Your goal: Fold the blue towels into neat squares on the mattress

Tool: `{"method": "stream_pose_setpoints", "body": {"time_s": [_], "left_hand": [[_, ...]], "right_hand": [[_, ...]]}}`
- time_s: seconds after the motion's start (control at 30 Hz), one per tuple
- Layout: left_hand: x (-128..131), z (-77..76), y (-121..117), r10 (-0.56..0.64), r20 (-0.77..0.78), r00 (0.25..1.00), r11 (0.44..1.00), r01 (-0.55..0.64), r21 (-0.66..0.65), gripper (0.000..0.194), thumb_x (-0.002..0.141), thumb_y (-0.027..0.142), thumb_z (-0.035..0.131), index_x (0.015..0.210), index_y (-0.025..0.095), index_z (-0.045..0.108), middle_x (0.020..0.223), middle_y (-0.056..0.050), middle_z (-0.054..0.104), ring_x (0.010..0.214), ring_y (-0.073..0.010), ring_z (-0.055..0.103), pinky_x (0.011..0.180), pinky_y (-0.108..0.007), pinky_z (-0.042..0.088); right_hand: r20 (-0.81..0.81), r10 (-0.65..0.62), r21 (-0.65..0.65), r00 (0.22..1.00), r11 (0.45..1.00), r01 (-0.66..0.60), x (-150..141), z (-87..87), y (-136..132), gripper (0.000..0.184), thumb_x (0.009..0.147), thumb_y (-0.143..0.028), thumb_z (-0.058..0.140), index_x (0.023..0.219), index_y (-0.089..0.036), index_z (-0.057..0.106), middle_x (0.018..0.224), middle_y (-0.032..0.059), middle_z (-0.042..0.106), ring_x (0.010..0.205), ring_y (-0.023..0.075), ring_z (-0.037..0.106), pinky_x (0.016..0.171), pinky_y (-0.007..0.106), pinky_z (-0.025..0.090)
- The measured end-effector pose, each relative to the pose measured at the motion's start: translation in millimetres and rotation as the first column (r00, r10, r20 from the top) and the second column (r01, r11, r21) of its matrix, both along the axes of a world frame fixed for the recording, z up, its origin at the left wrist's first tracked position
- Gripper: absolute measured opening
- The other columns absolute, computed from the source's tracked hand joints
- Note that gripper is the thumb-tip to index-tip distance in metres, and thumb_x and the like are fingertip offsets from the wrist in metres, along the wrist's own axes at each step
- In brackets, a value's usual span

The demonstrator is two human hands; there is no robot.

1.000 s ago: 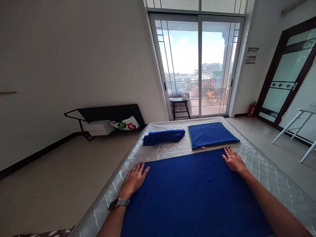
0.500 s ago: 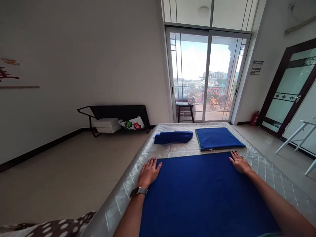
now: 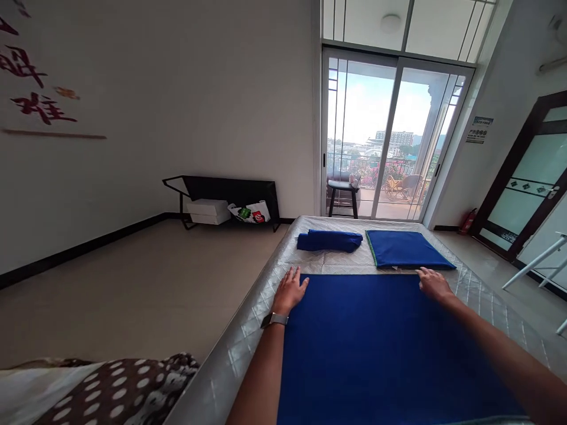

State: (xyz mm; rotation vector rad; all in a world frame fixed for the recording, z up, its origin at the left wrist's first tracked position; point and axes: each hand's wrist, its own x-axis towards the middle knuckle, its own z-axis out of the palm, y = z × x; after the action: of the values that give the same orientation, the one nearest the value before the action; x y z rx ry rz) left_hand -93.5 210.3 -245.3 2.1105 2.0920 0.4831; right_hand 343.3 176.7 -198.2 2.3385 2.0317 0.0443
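Note:
A large blue cloth [image 3: 367, 336] lies spread flat on the silver quilted mattress [image 3: 248, 313]. At its far left corner rests my left hand [image 3: 290, 292], open and palm down, a watch on the wrist. My right hand [image 3: 434, 285] is at the far right corner, its fingers bent and closed on the cloth's edge; the fingertips are partly hidden. Beyond the cloth lie a rolled or bunched blue cloth [image 3: 330, 241] on the left and a flat, folded blue cloth [image 3: 410, 249] with a green edge on the right.
Brown dotted fabric [image 3: 115, 389] is at the lower left. A black rack [image 3: 228, 189] with a white box [image 3: 206, 211] and a printed bag [image 3: 250, 212] stands by the wall. Past the mattress are a glass sliding door [image 3: 394, 136], a dark stool [image 3: 343, 188] and a fire extinguisher [image 3: 467, 221].
My right hand has gone from lying flat with fingers spread to bent fingers at the cloth's corner. My left hand stays at its corner. The view has turned left and tilted slightly.

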Motion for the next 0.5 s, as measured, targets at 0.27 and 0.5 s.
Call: {"method": "stream_pose_setpoints", "body": {"time_s": [0.27, 0.5], "left_hand": [[-29, 80.7, -68, 0.039, 0.0, 0.999, 0.961, -0.037, -0.272, 0.049, 0.096, 0.055, 0.034, 0.113, 0.02, 0.065, 0.122, -0.012, 0.071, 0.108, -0.0273, 0.068, 0.087, -0.034, 0.05], [-52, 4.6, -201, 0.09, -0.136, 0.987, 0.914, -0.136, -0.382, 0.052, 0.091, 0.056, 0.039, 0.107, 0.019, 0.072, 0.104, -0.014, 0.077, 0.098, -0.0338, 0.072, 0.085, -0.043, 0.053]], "right_hand": [[-0.188, 0.344, 0.012, 0.92, 0.938, -0.348, -184, 6.8, 24, 0.031, 0.096, -0.027, 0.047, 0.117, -0.025, 0.07, 0.119, 0.0042, 0.073, 0.109, 0.021, 0.067, 0.087, 0.026, 0.048], [-0.3, 0.413, -0.017, 0.86, 0.899, -0.438, -333, -0.9, 52, 0.034, 0.096, -0.039, 0.051, 0.11, -0.019, 0.074, 0.111, 0.0126, 0.075, 0.104, 0.0269, 0.07, 0.081, 0.03, 0.051]]}}
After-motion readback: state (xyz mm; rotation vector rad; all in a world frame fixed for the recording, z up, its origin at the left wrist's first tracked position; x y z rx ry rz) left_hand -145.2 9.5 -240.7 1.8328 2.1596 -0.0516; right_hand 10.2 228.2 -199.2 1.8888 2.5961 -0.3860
